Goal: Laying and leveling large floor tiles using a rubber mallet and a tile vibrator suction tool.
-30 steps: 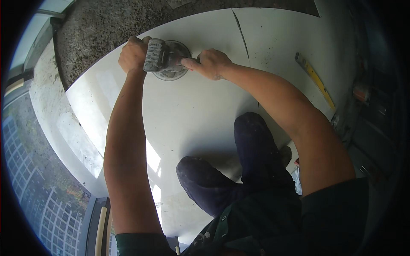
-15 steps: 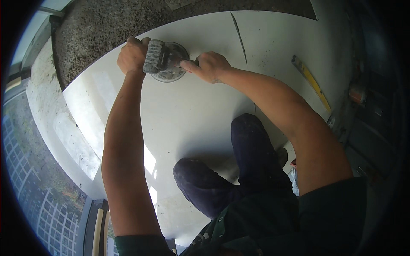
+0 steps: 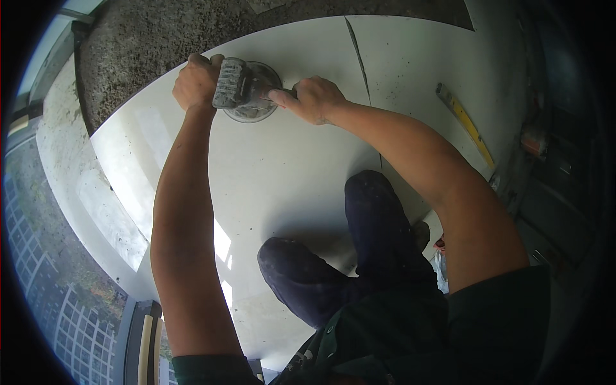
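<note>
Nearest, the person's dark-trousered knees (image 3: 321,269) rest on a large white tile (image 3: 282,173). Farther out, both arms reach to the tile's far edge — there a round suction-cup lifter (image 3: 247,93) sits pressed on the surface. The left hand (image 3: 196,80) is wrapped around the lifter's left side; the right hand (image 3: 314,99) grips its handle from the right. Far right, a yellow spirit level (image 3: 465,122) lies on the neighbouring tile (image 3: 423,64). Beyond lies rough grey mortar bed (image 3: 147,45).

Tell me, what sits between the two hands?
In the head view, a grey suction cup tool on the white tile; left hand and right hand grip it.
</note>
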`<state>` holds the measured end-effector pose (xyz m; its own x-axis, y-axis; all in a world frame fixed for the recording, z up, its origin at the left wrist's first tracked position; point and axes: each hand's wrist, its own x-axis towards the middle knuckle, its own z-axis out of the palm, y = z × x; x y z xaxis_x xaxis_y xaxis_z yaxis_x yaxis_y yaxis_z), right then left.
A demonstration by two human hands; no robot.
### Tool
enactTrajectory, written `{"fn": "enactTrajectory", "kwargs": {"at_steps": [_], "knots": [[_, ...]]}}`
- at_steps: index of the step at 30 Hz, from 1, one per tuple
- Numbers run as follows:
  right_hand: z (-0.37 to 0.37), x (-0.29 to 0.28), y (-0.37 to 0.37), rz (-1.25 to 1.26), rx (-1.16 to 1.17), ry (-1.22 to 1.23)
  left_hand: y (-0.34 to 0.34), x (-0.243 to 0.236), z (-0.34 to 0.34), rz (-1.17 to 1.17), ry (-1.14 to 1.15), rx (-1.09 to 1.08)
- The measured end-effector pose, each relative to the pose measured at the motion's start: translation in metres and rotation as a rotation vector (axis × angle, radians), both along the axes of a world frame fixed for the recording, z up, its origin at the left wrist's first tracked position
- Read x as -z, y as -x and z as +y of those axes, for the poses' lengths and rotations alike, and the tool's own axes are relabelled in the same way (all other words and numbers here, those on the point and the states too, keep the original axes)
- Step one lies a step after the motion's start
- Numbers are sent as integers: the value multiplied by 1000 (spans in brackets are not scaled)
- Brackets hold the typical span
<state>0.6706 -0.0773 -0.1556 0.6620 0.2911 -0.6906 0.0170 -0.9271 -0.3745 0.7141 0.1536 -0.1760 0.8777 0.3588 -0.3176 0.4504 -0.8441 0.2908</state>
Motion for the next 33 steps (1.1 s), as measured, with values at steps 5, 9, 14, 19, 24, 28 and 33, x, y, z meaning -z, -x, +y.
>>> {"fn": "enactTrajectory", "kwargs": {"at_steps": [5,9,14,19,24,28,33], "knots": [[-2,10,4,-112,0,-40,1,3,1,-29,3,-9],[-3,9,3,-84,6,-39,0,5,1,-38,-4,5],[-1,8,3,-67,21,-13,0,4,0,-41,-3,-2],[-2,14,3,-90,11,-1,-1,3,1,-31,-13,4],[-1,20,6,-110,-5,-15,3,5,5,-46,-5,-9],[-3,17,4,-92,11,-27,1,3,3,-37,14,4],[-6,-3,-7,80,-76,41,-2,1,-7,-19,3,13]]}}
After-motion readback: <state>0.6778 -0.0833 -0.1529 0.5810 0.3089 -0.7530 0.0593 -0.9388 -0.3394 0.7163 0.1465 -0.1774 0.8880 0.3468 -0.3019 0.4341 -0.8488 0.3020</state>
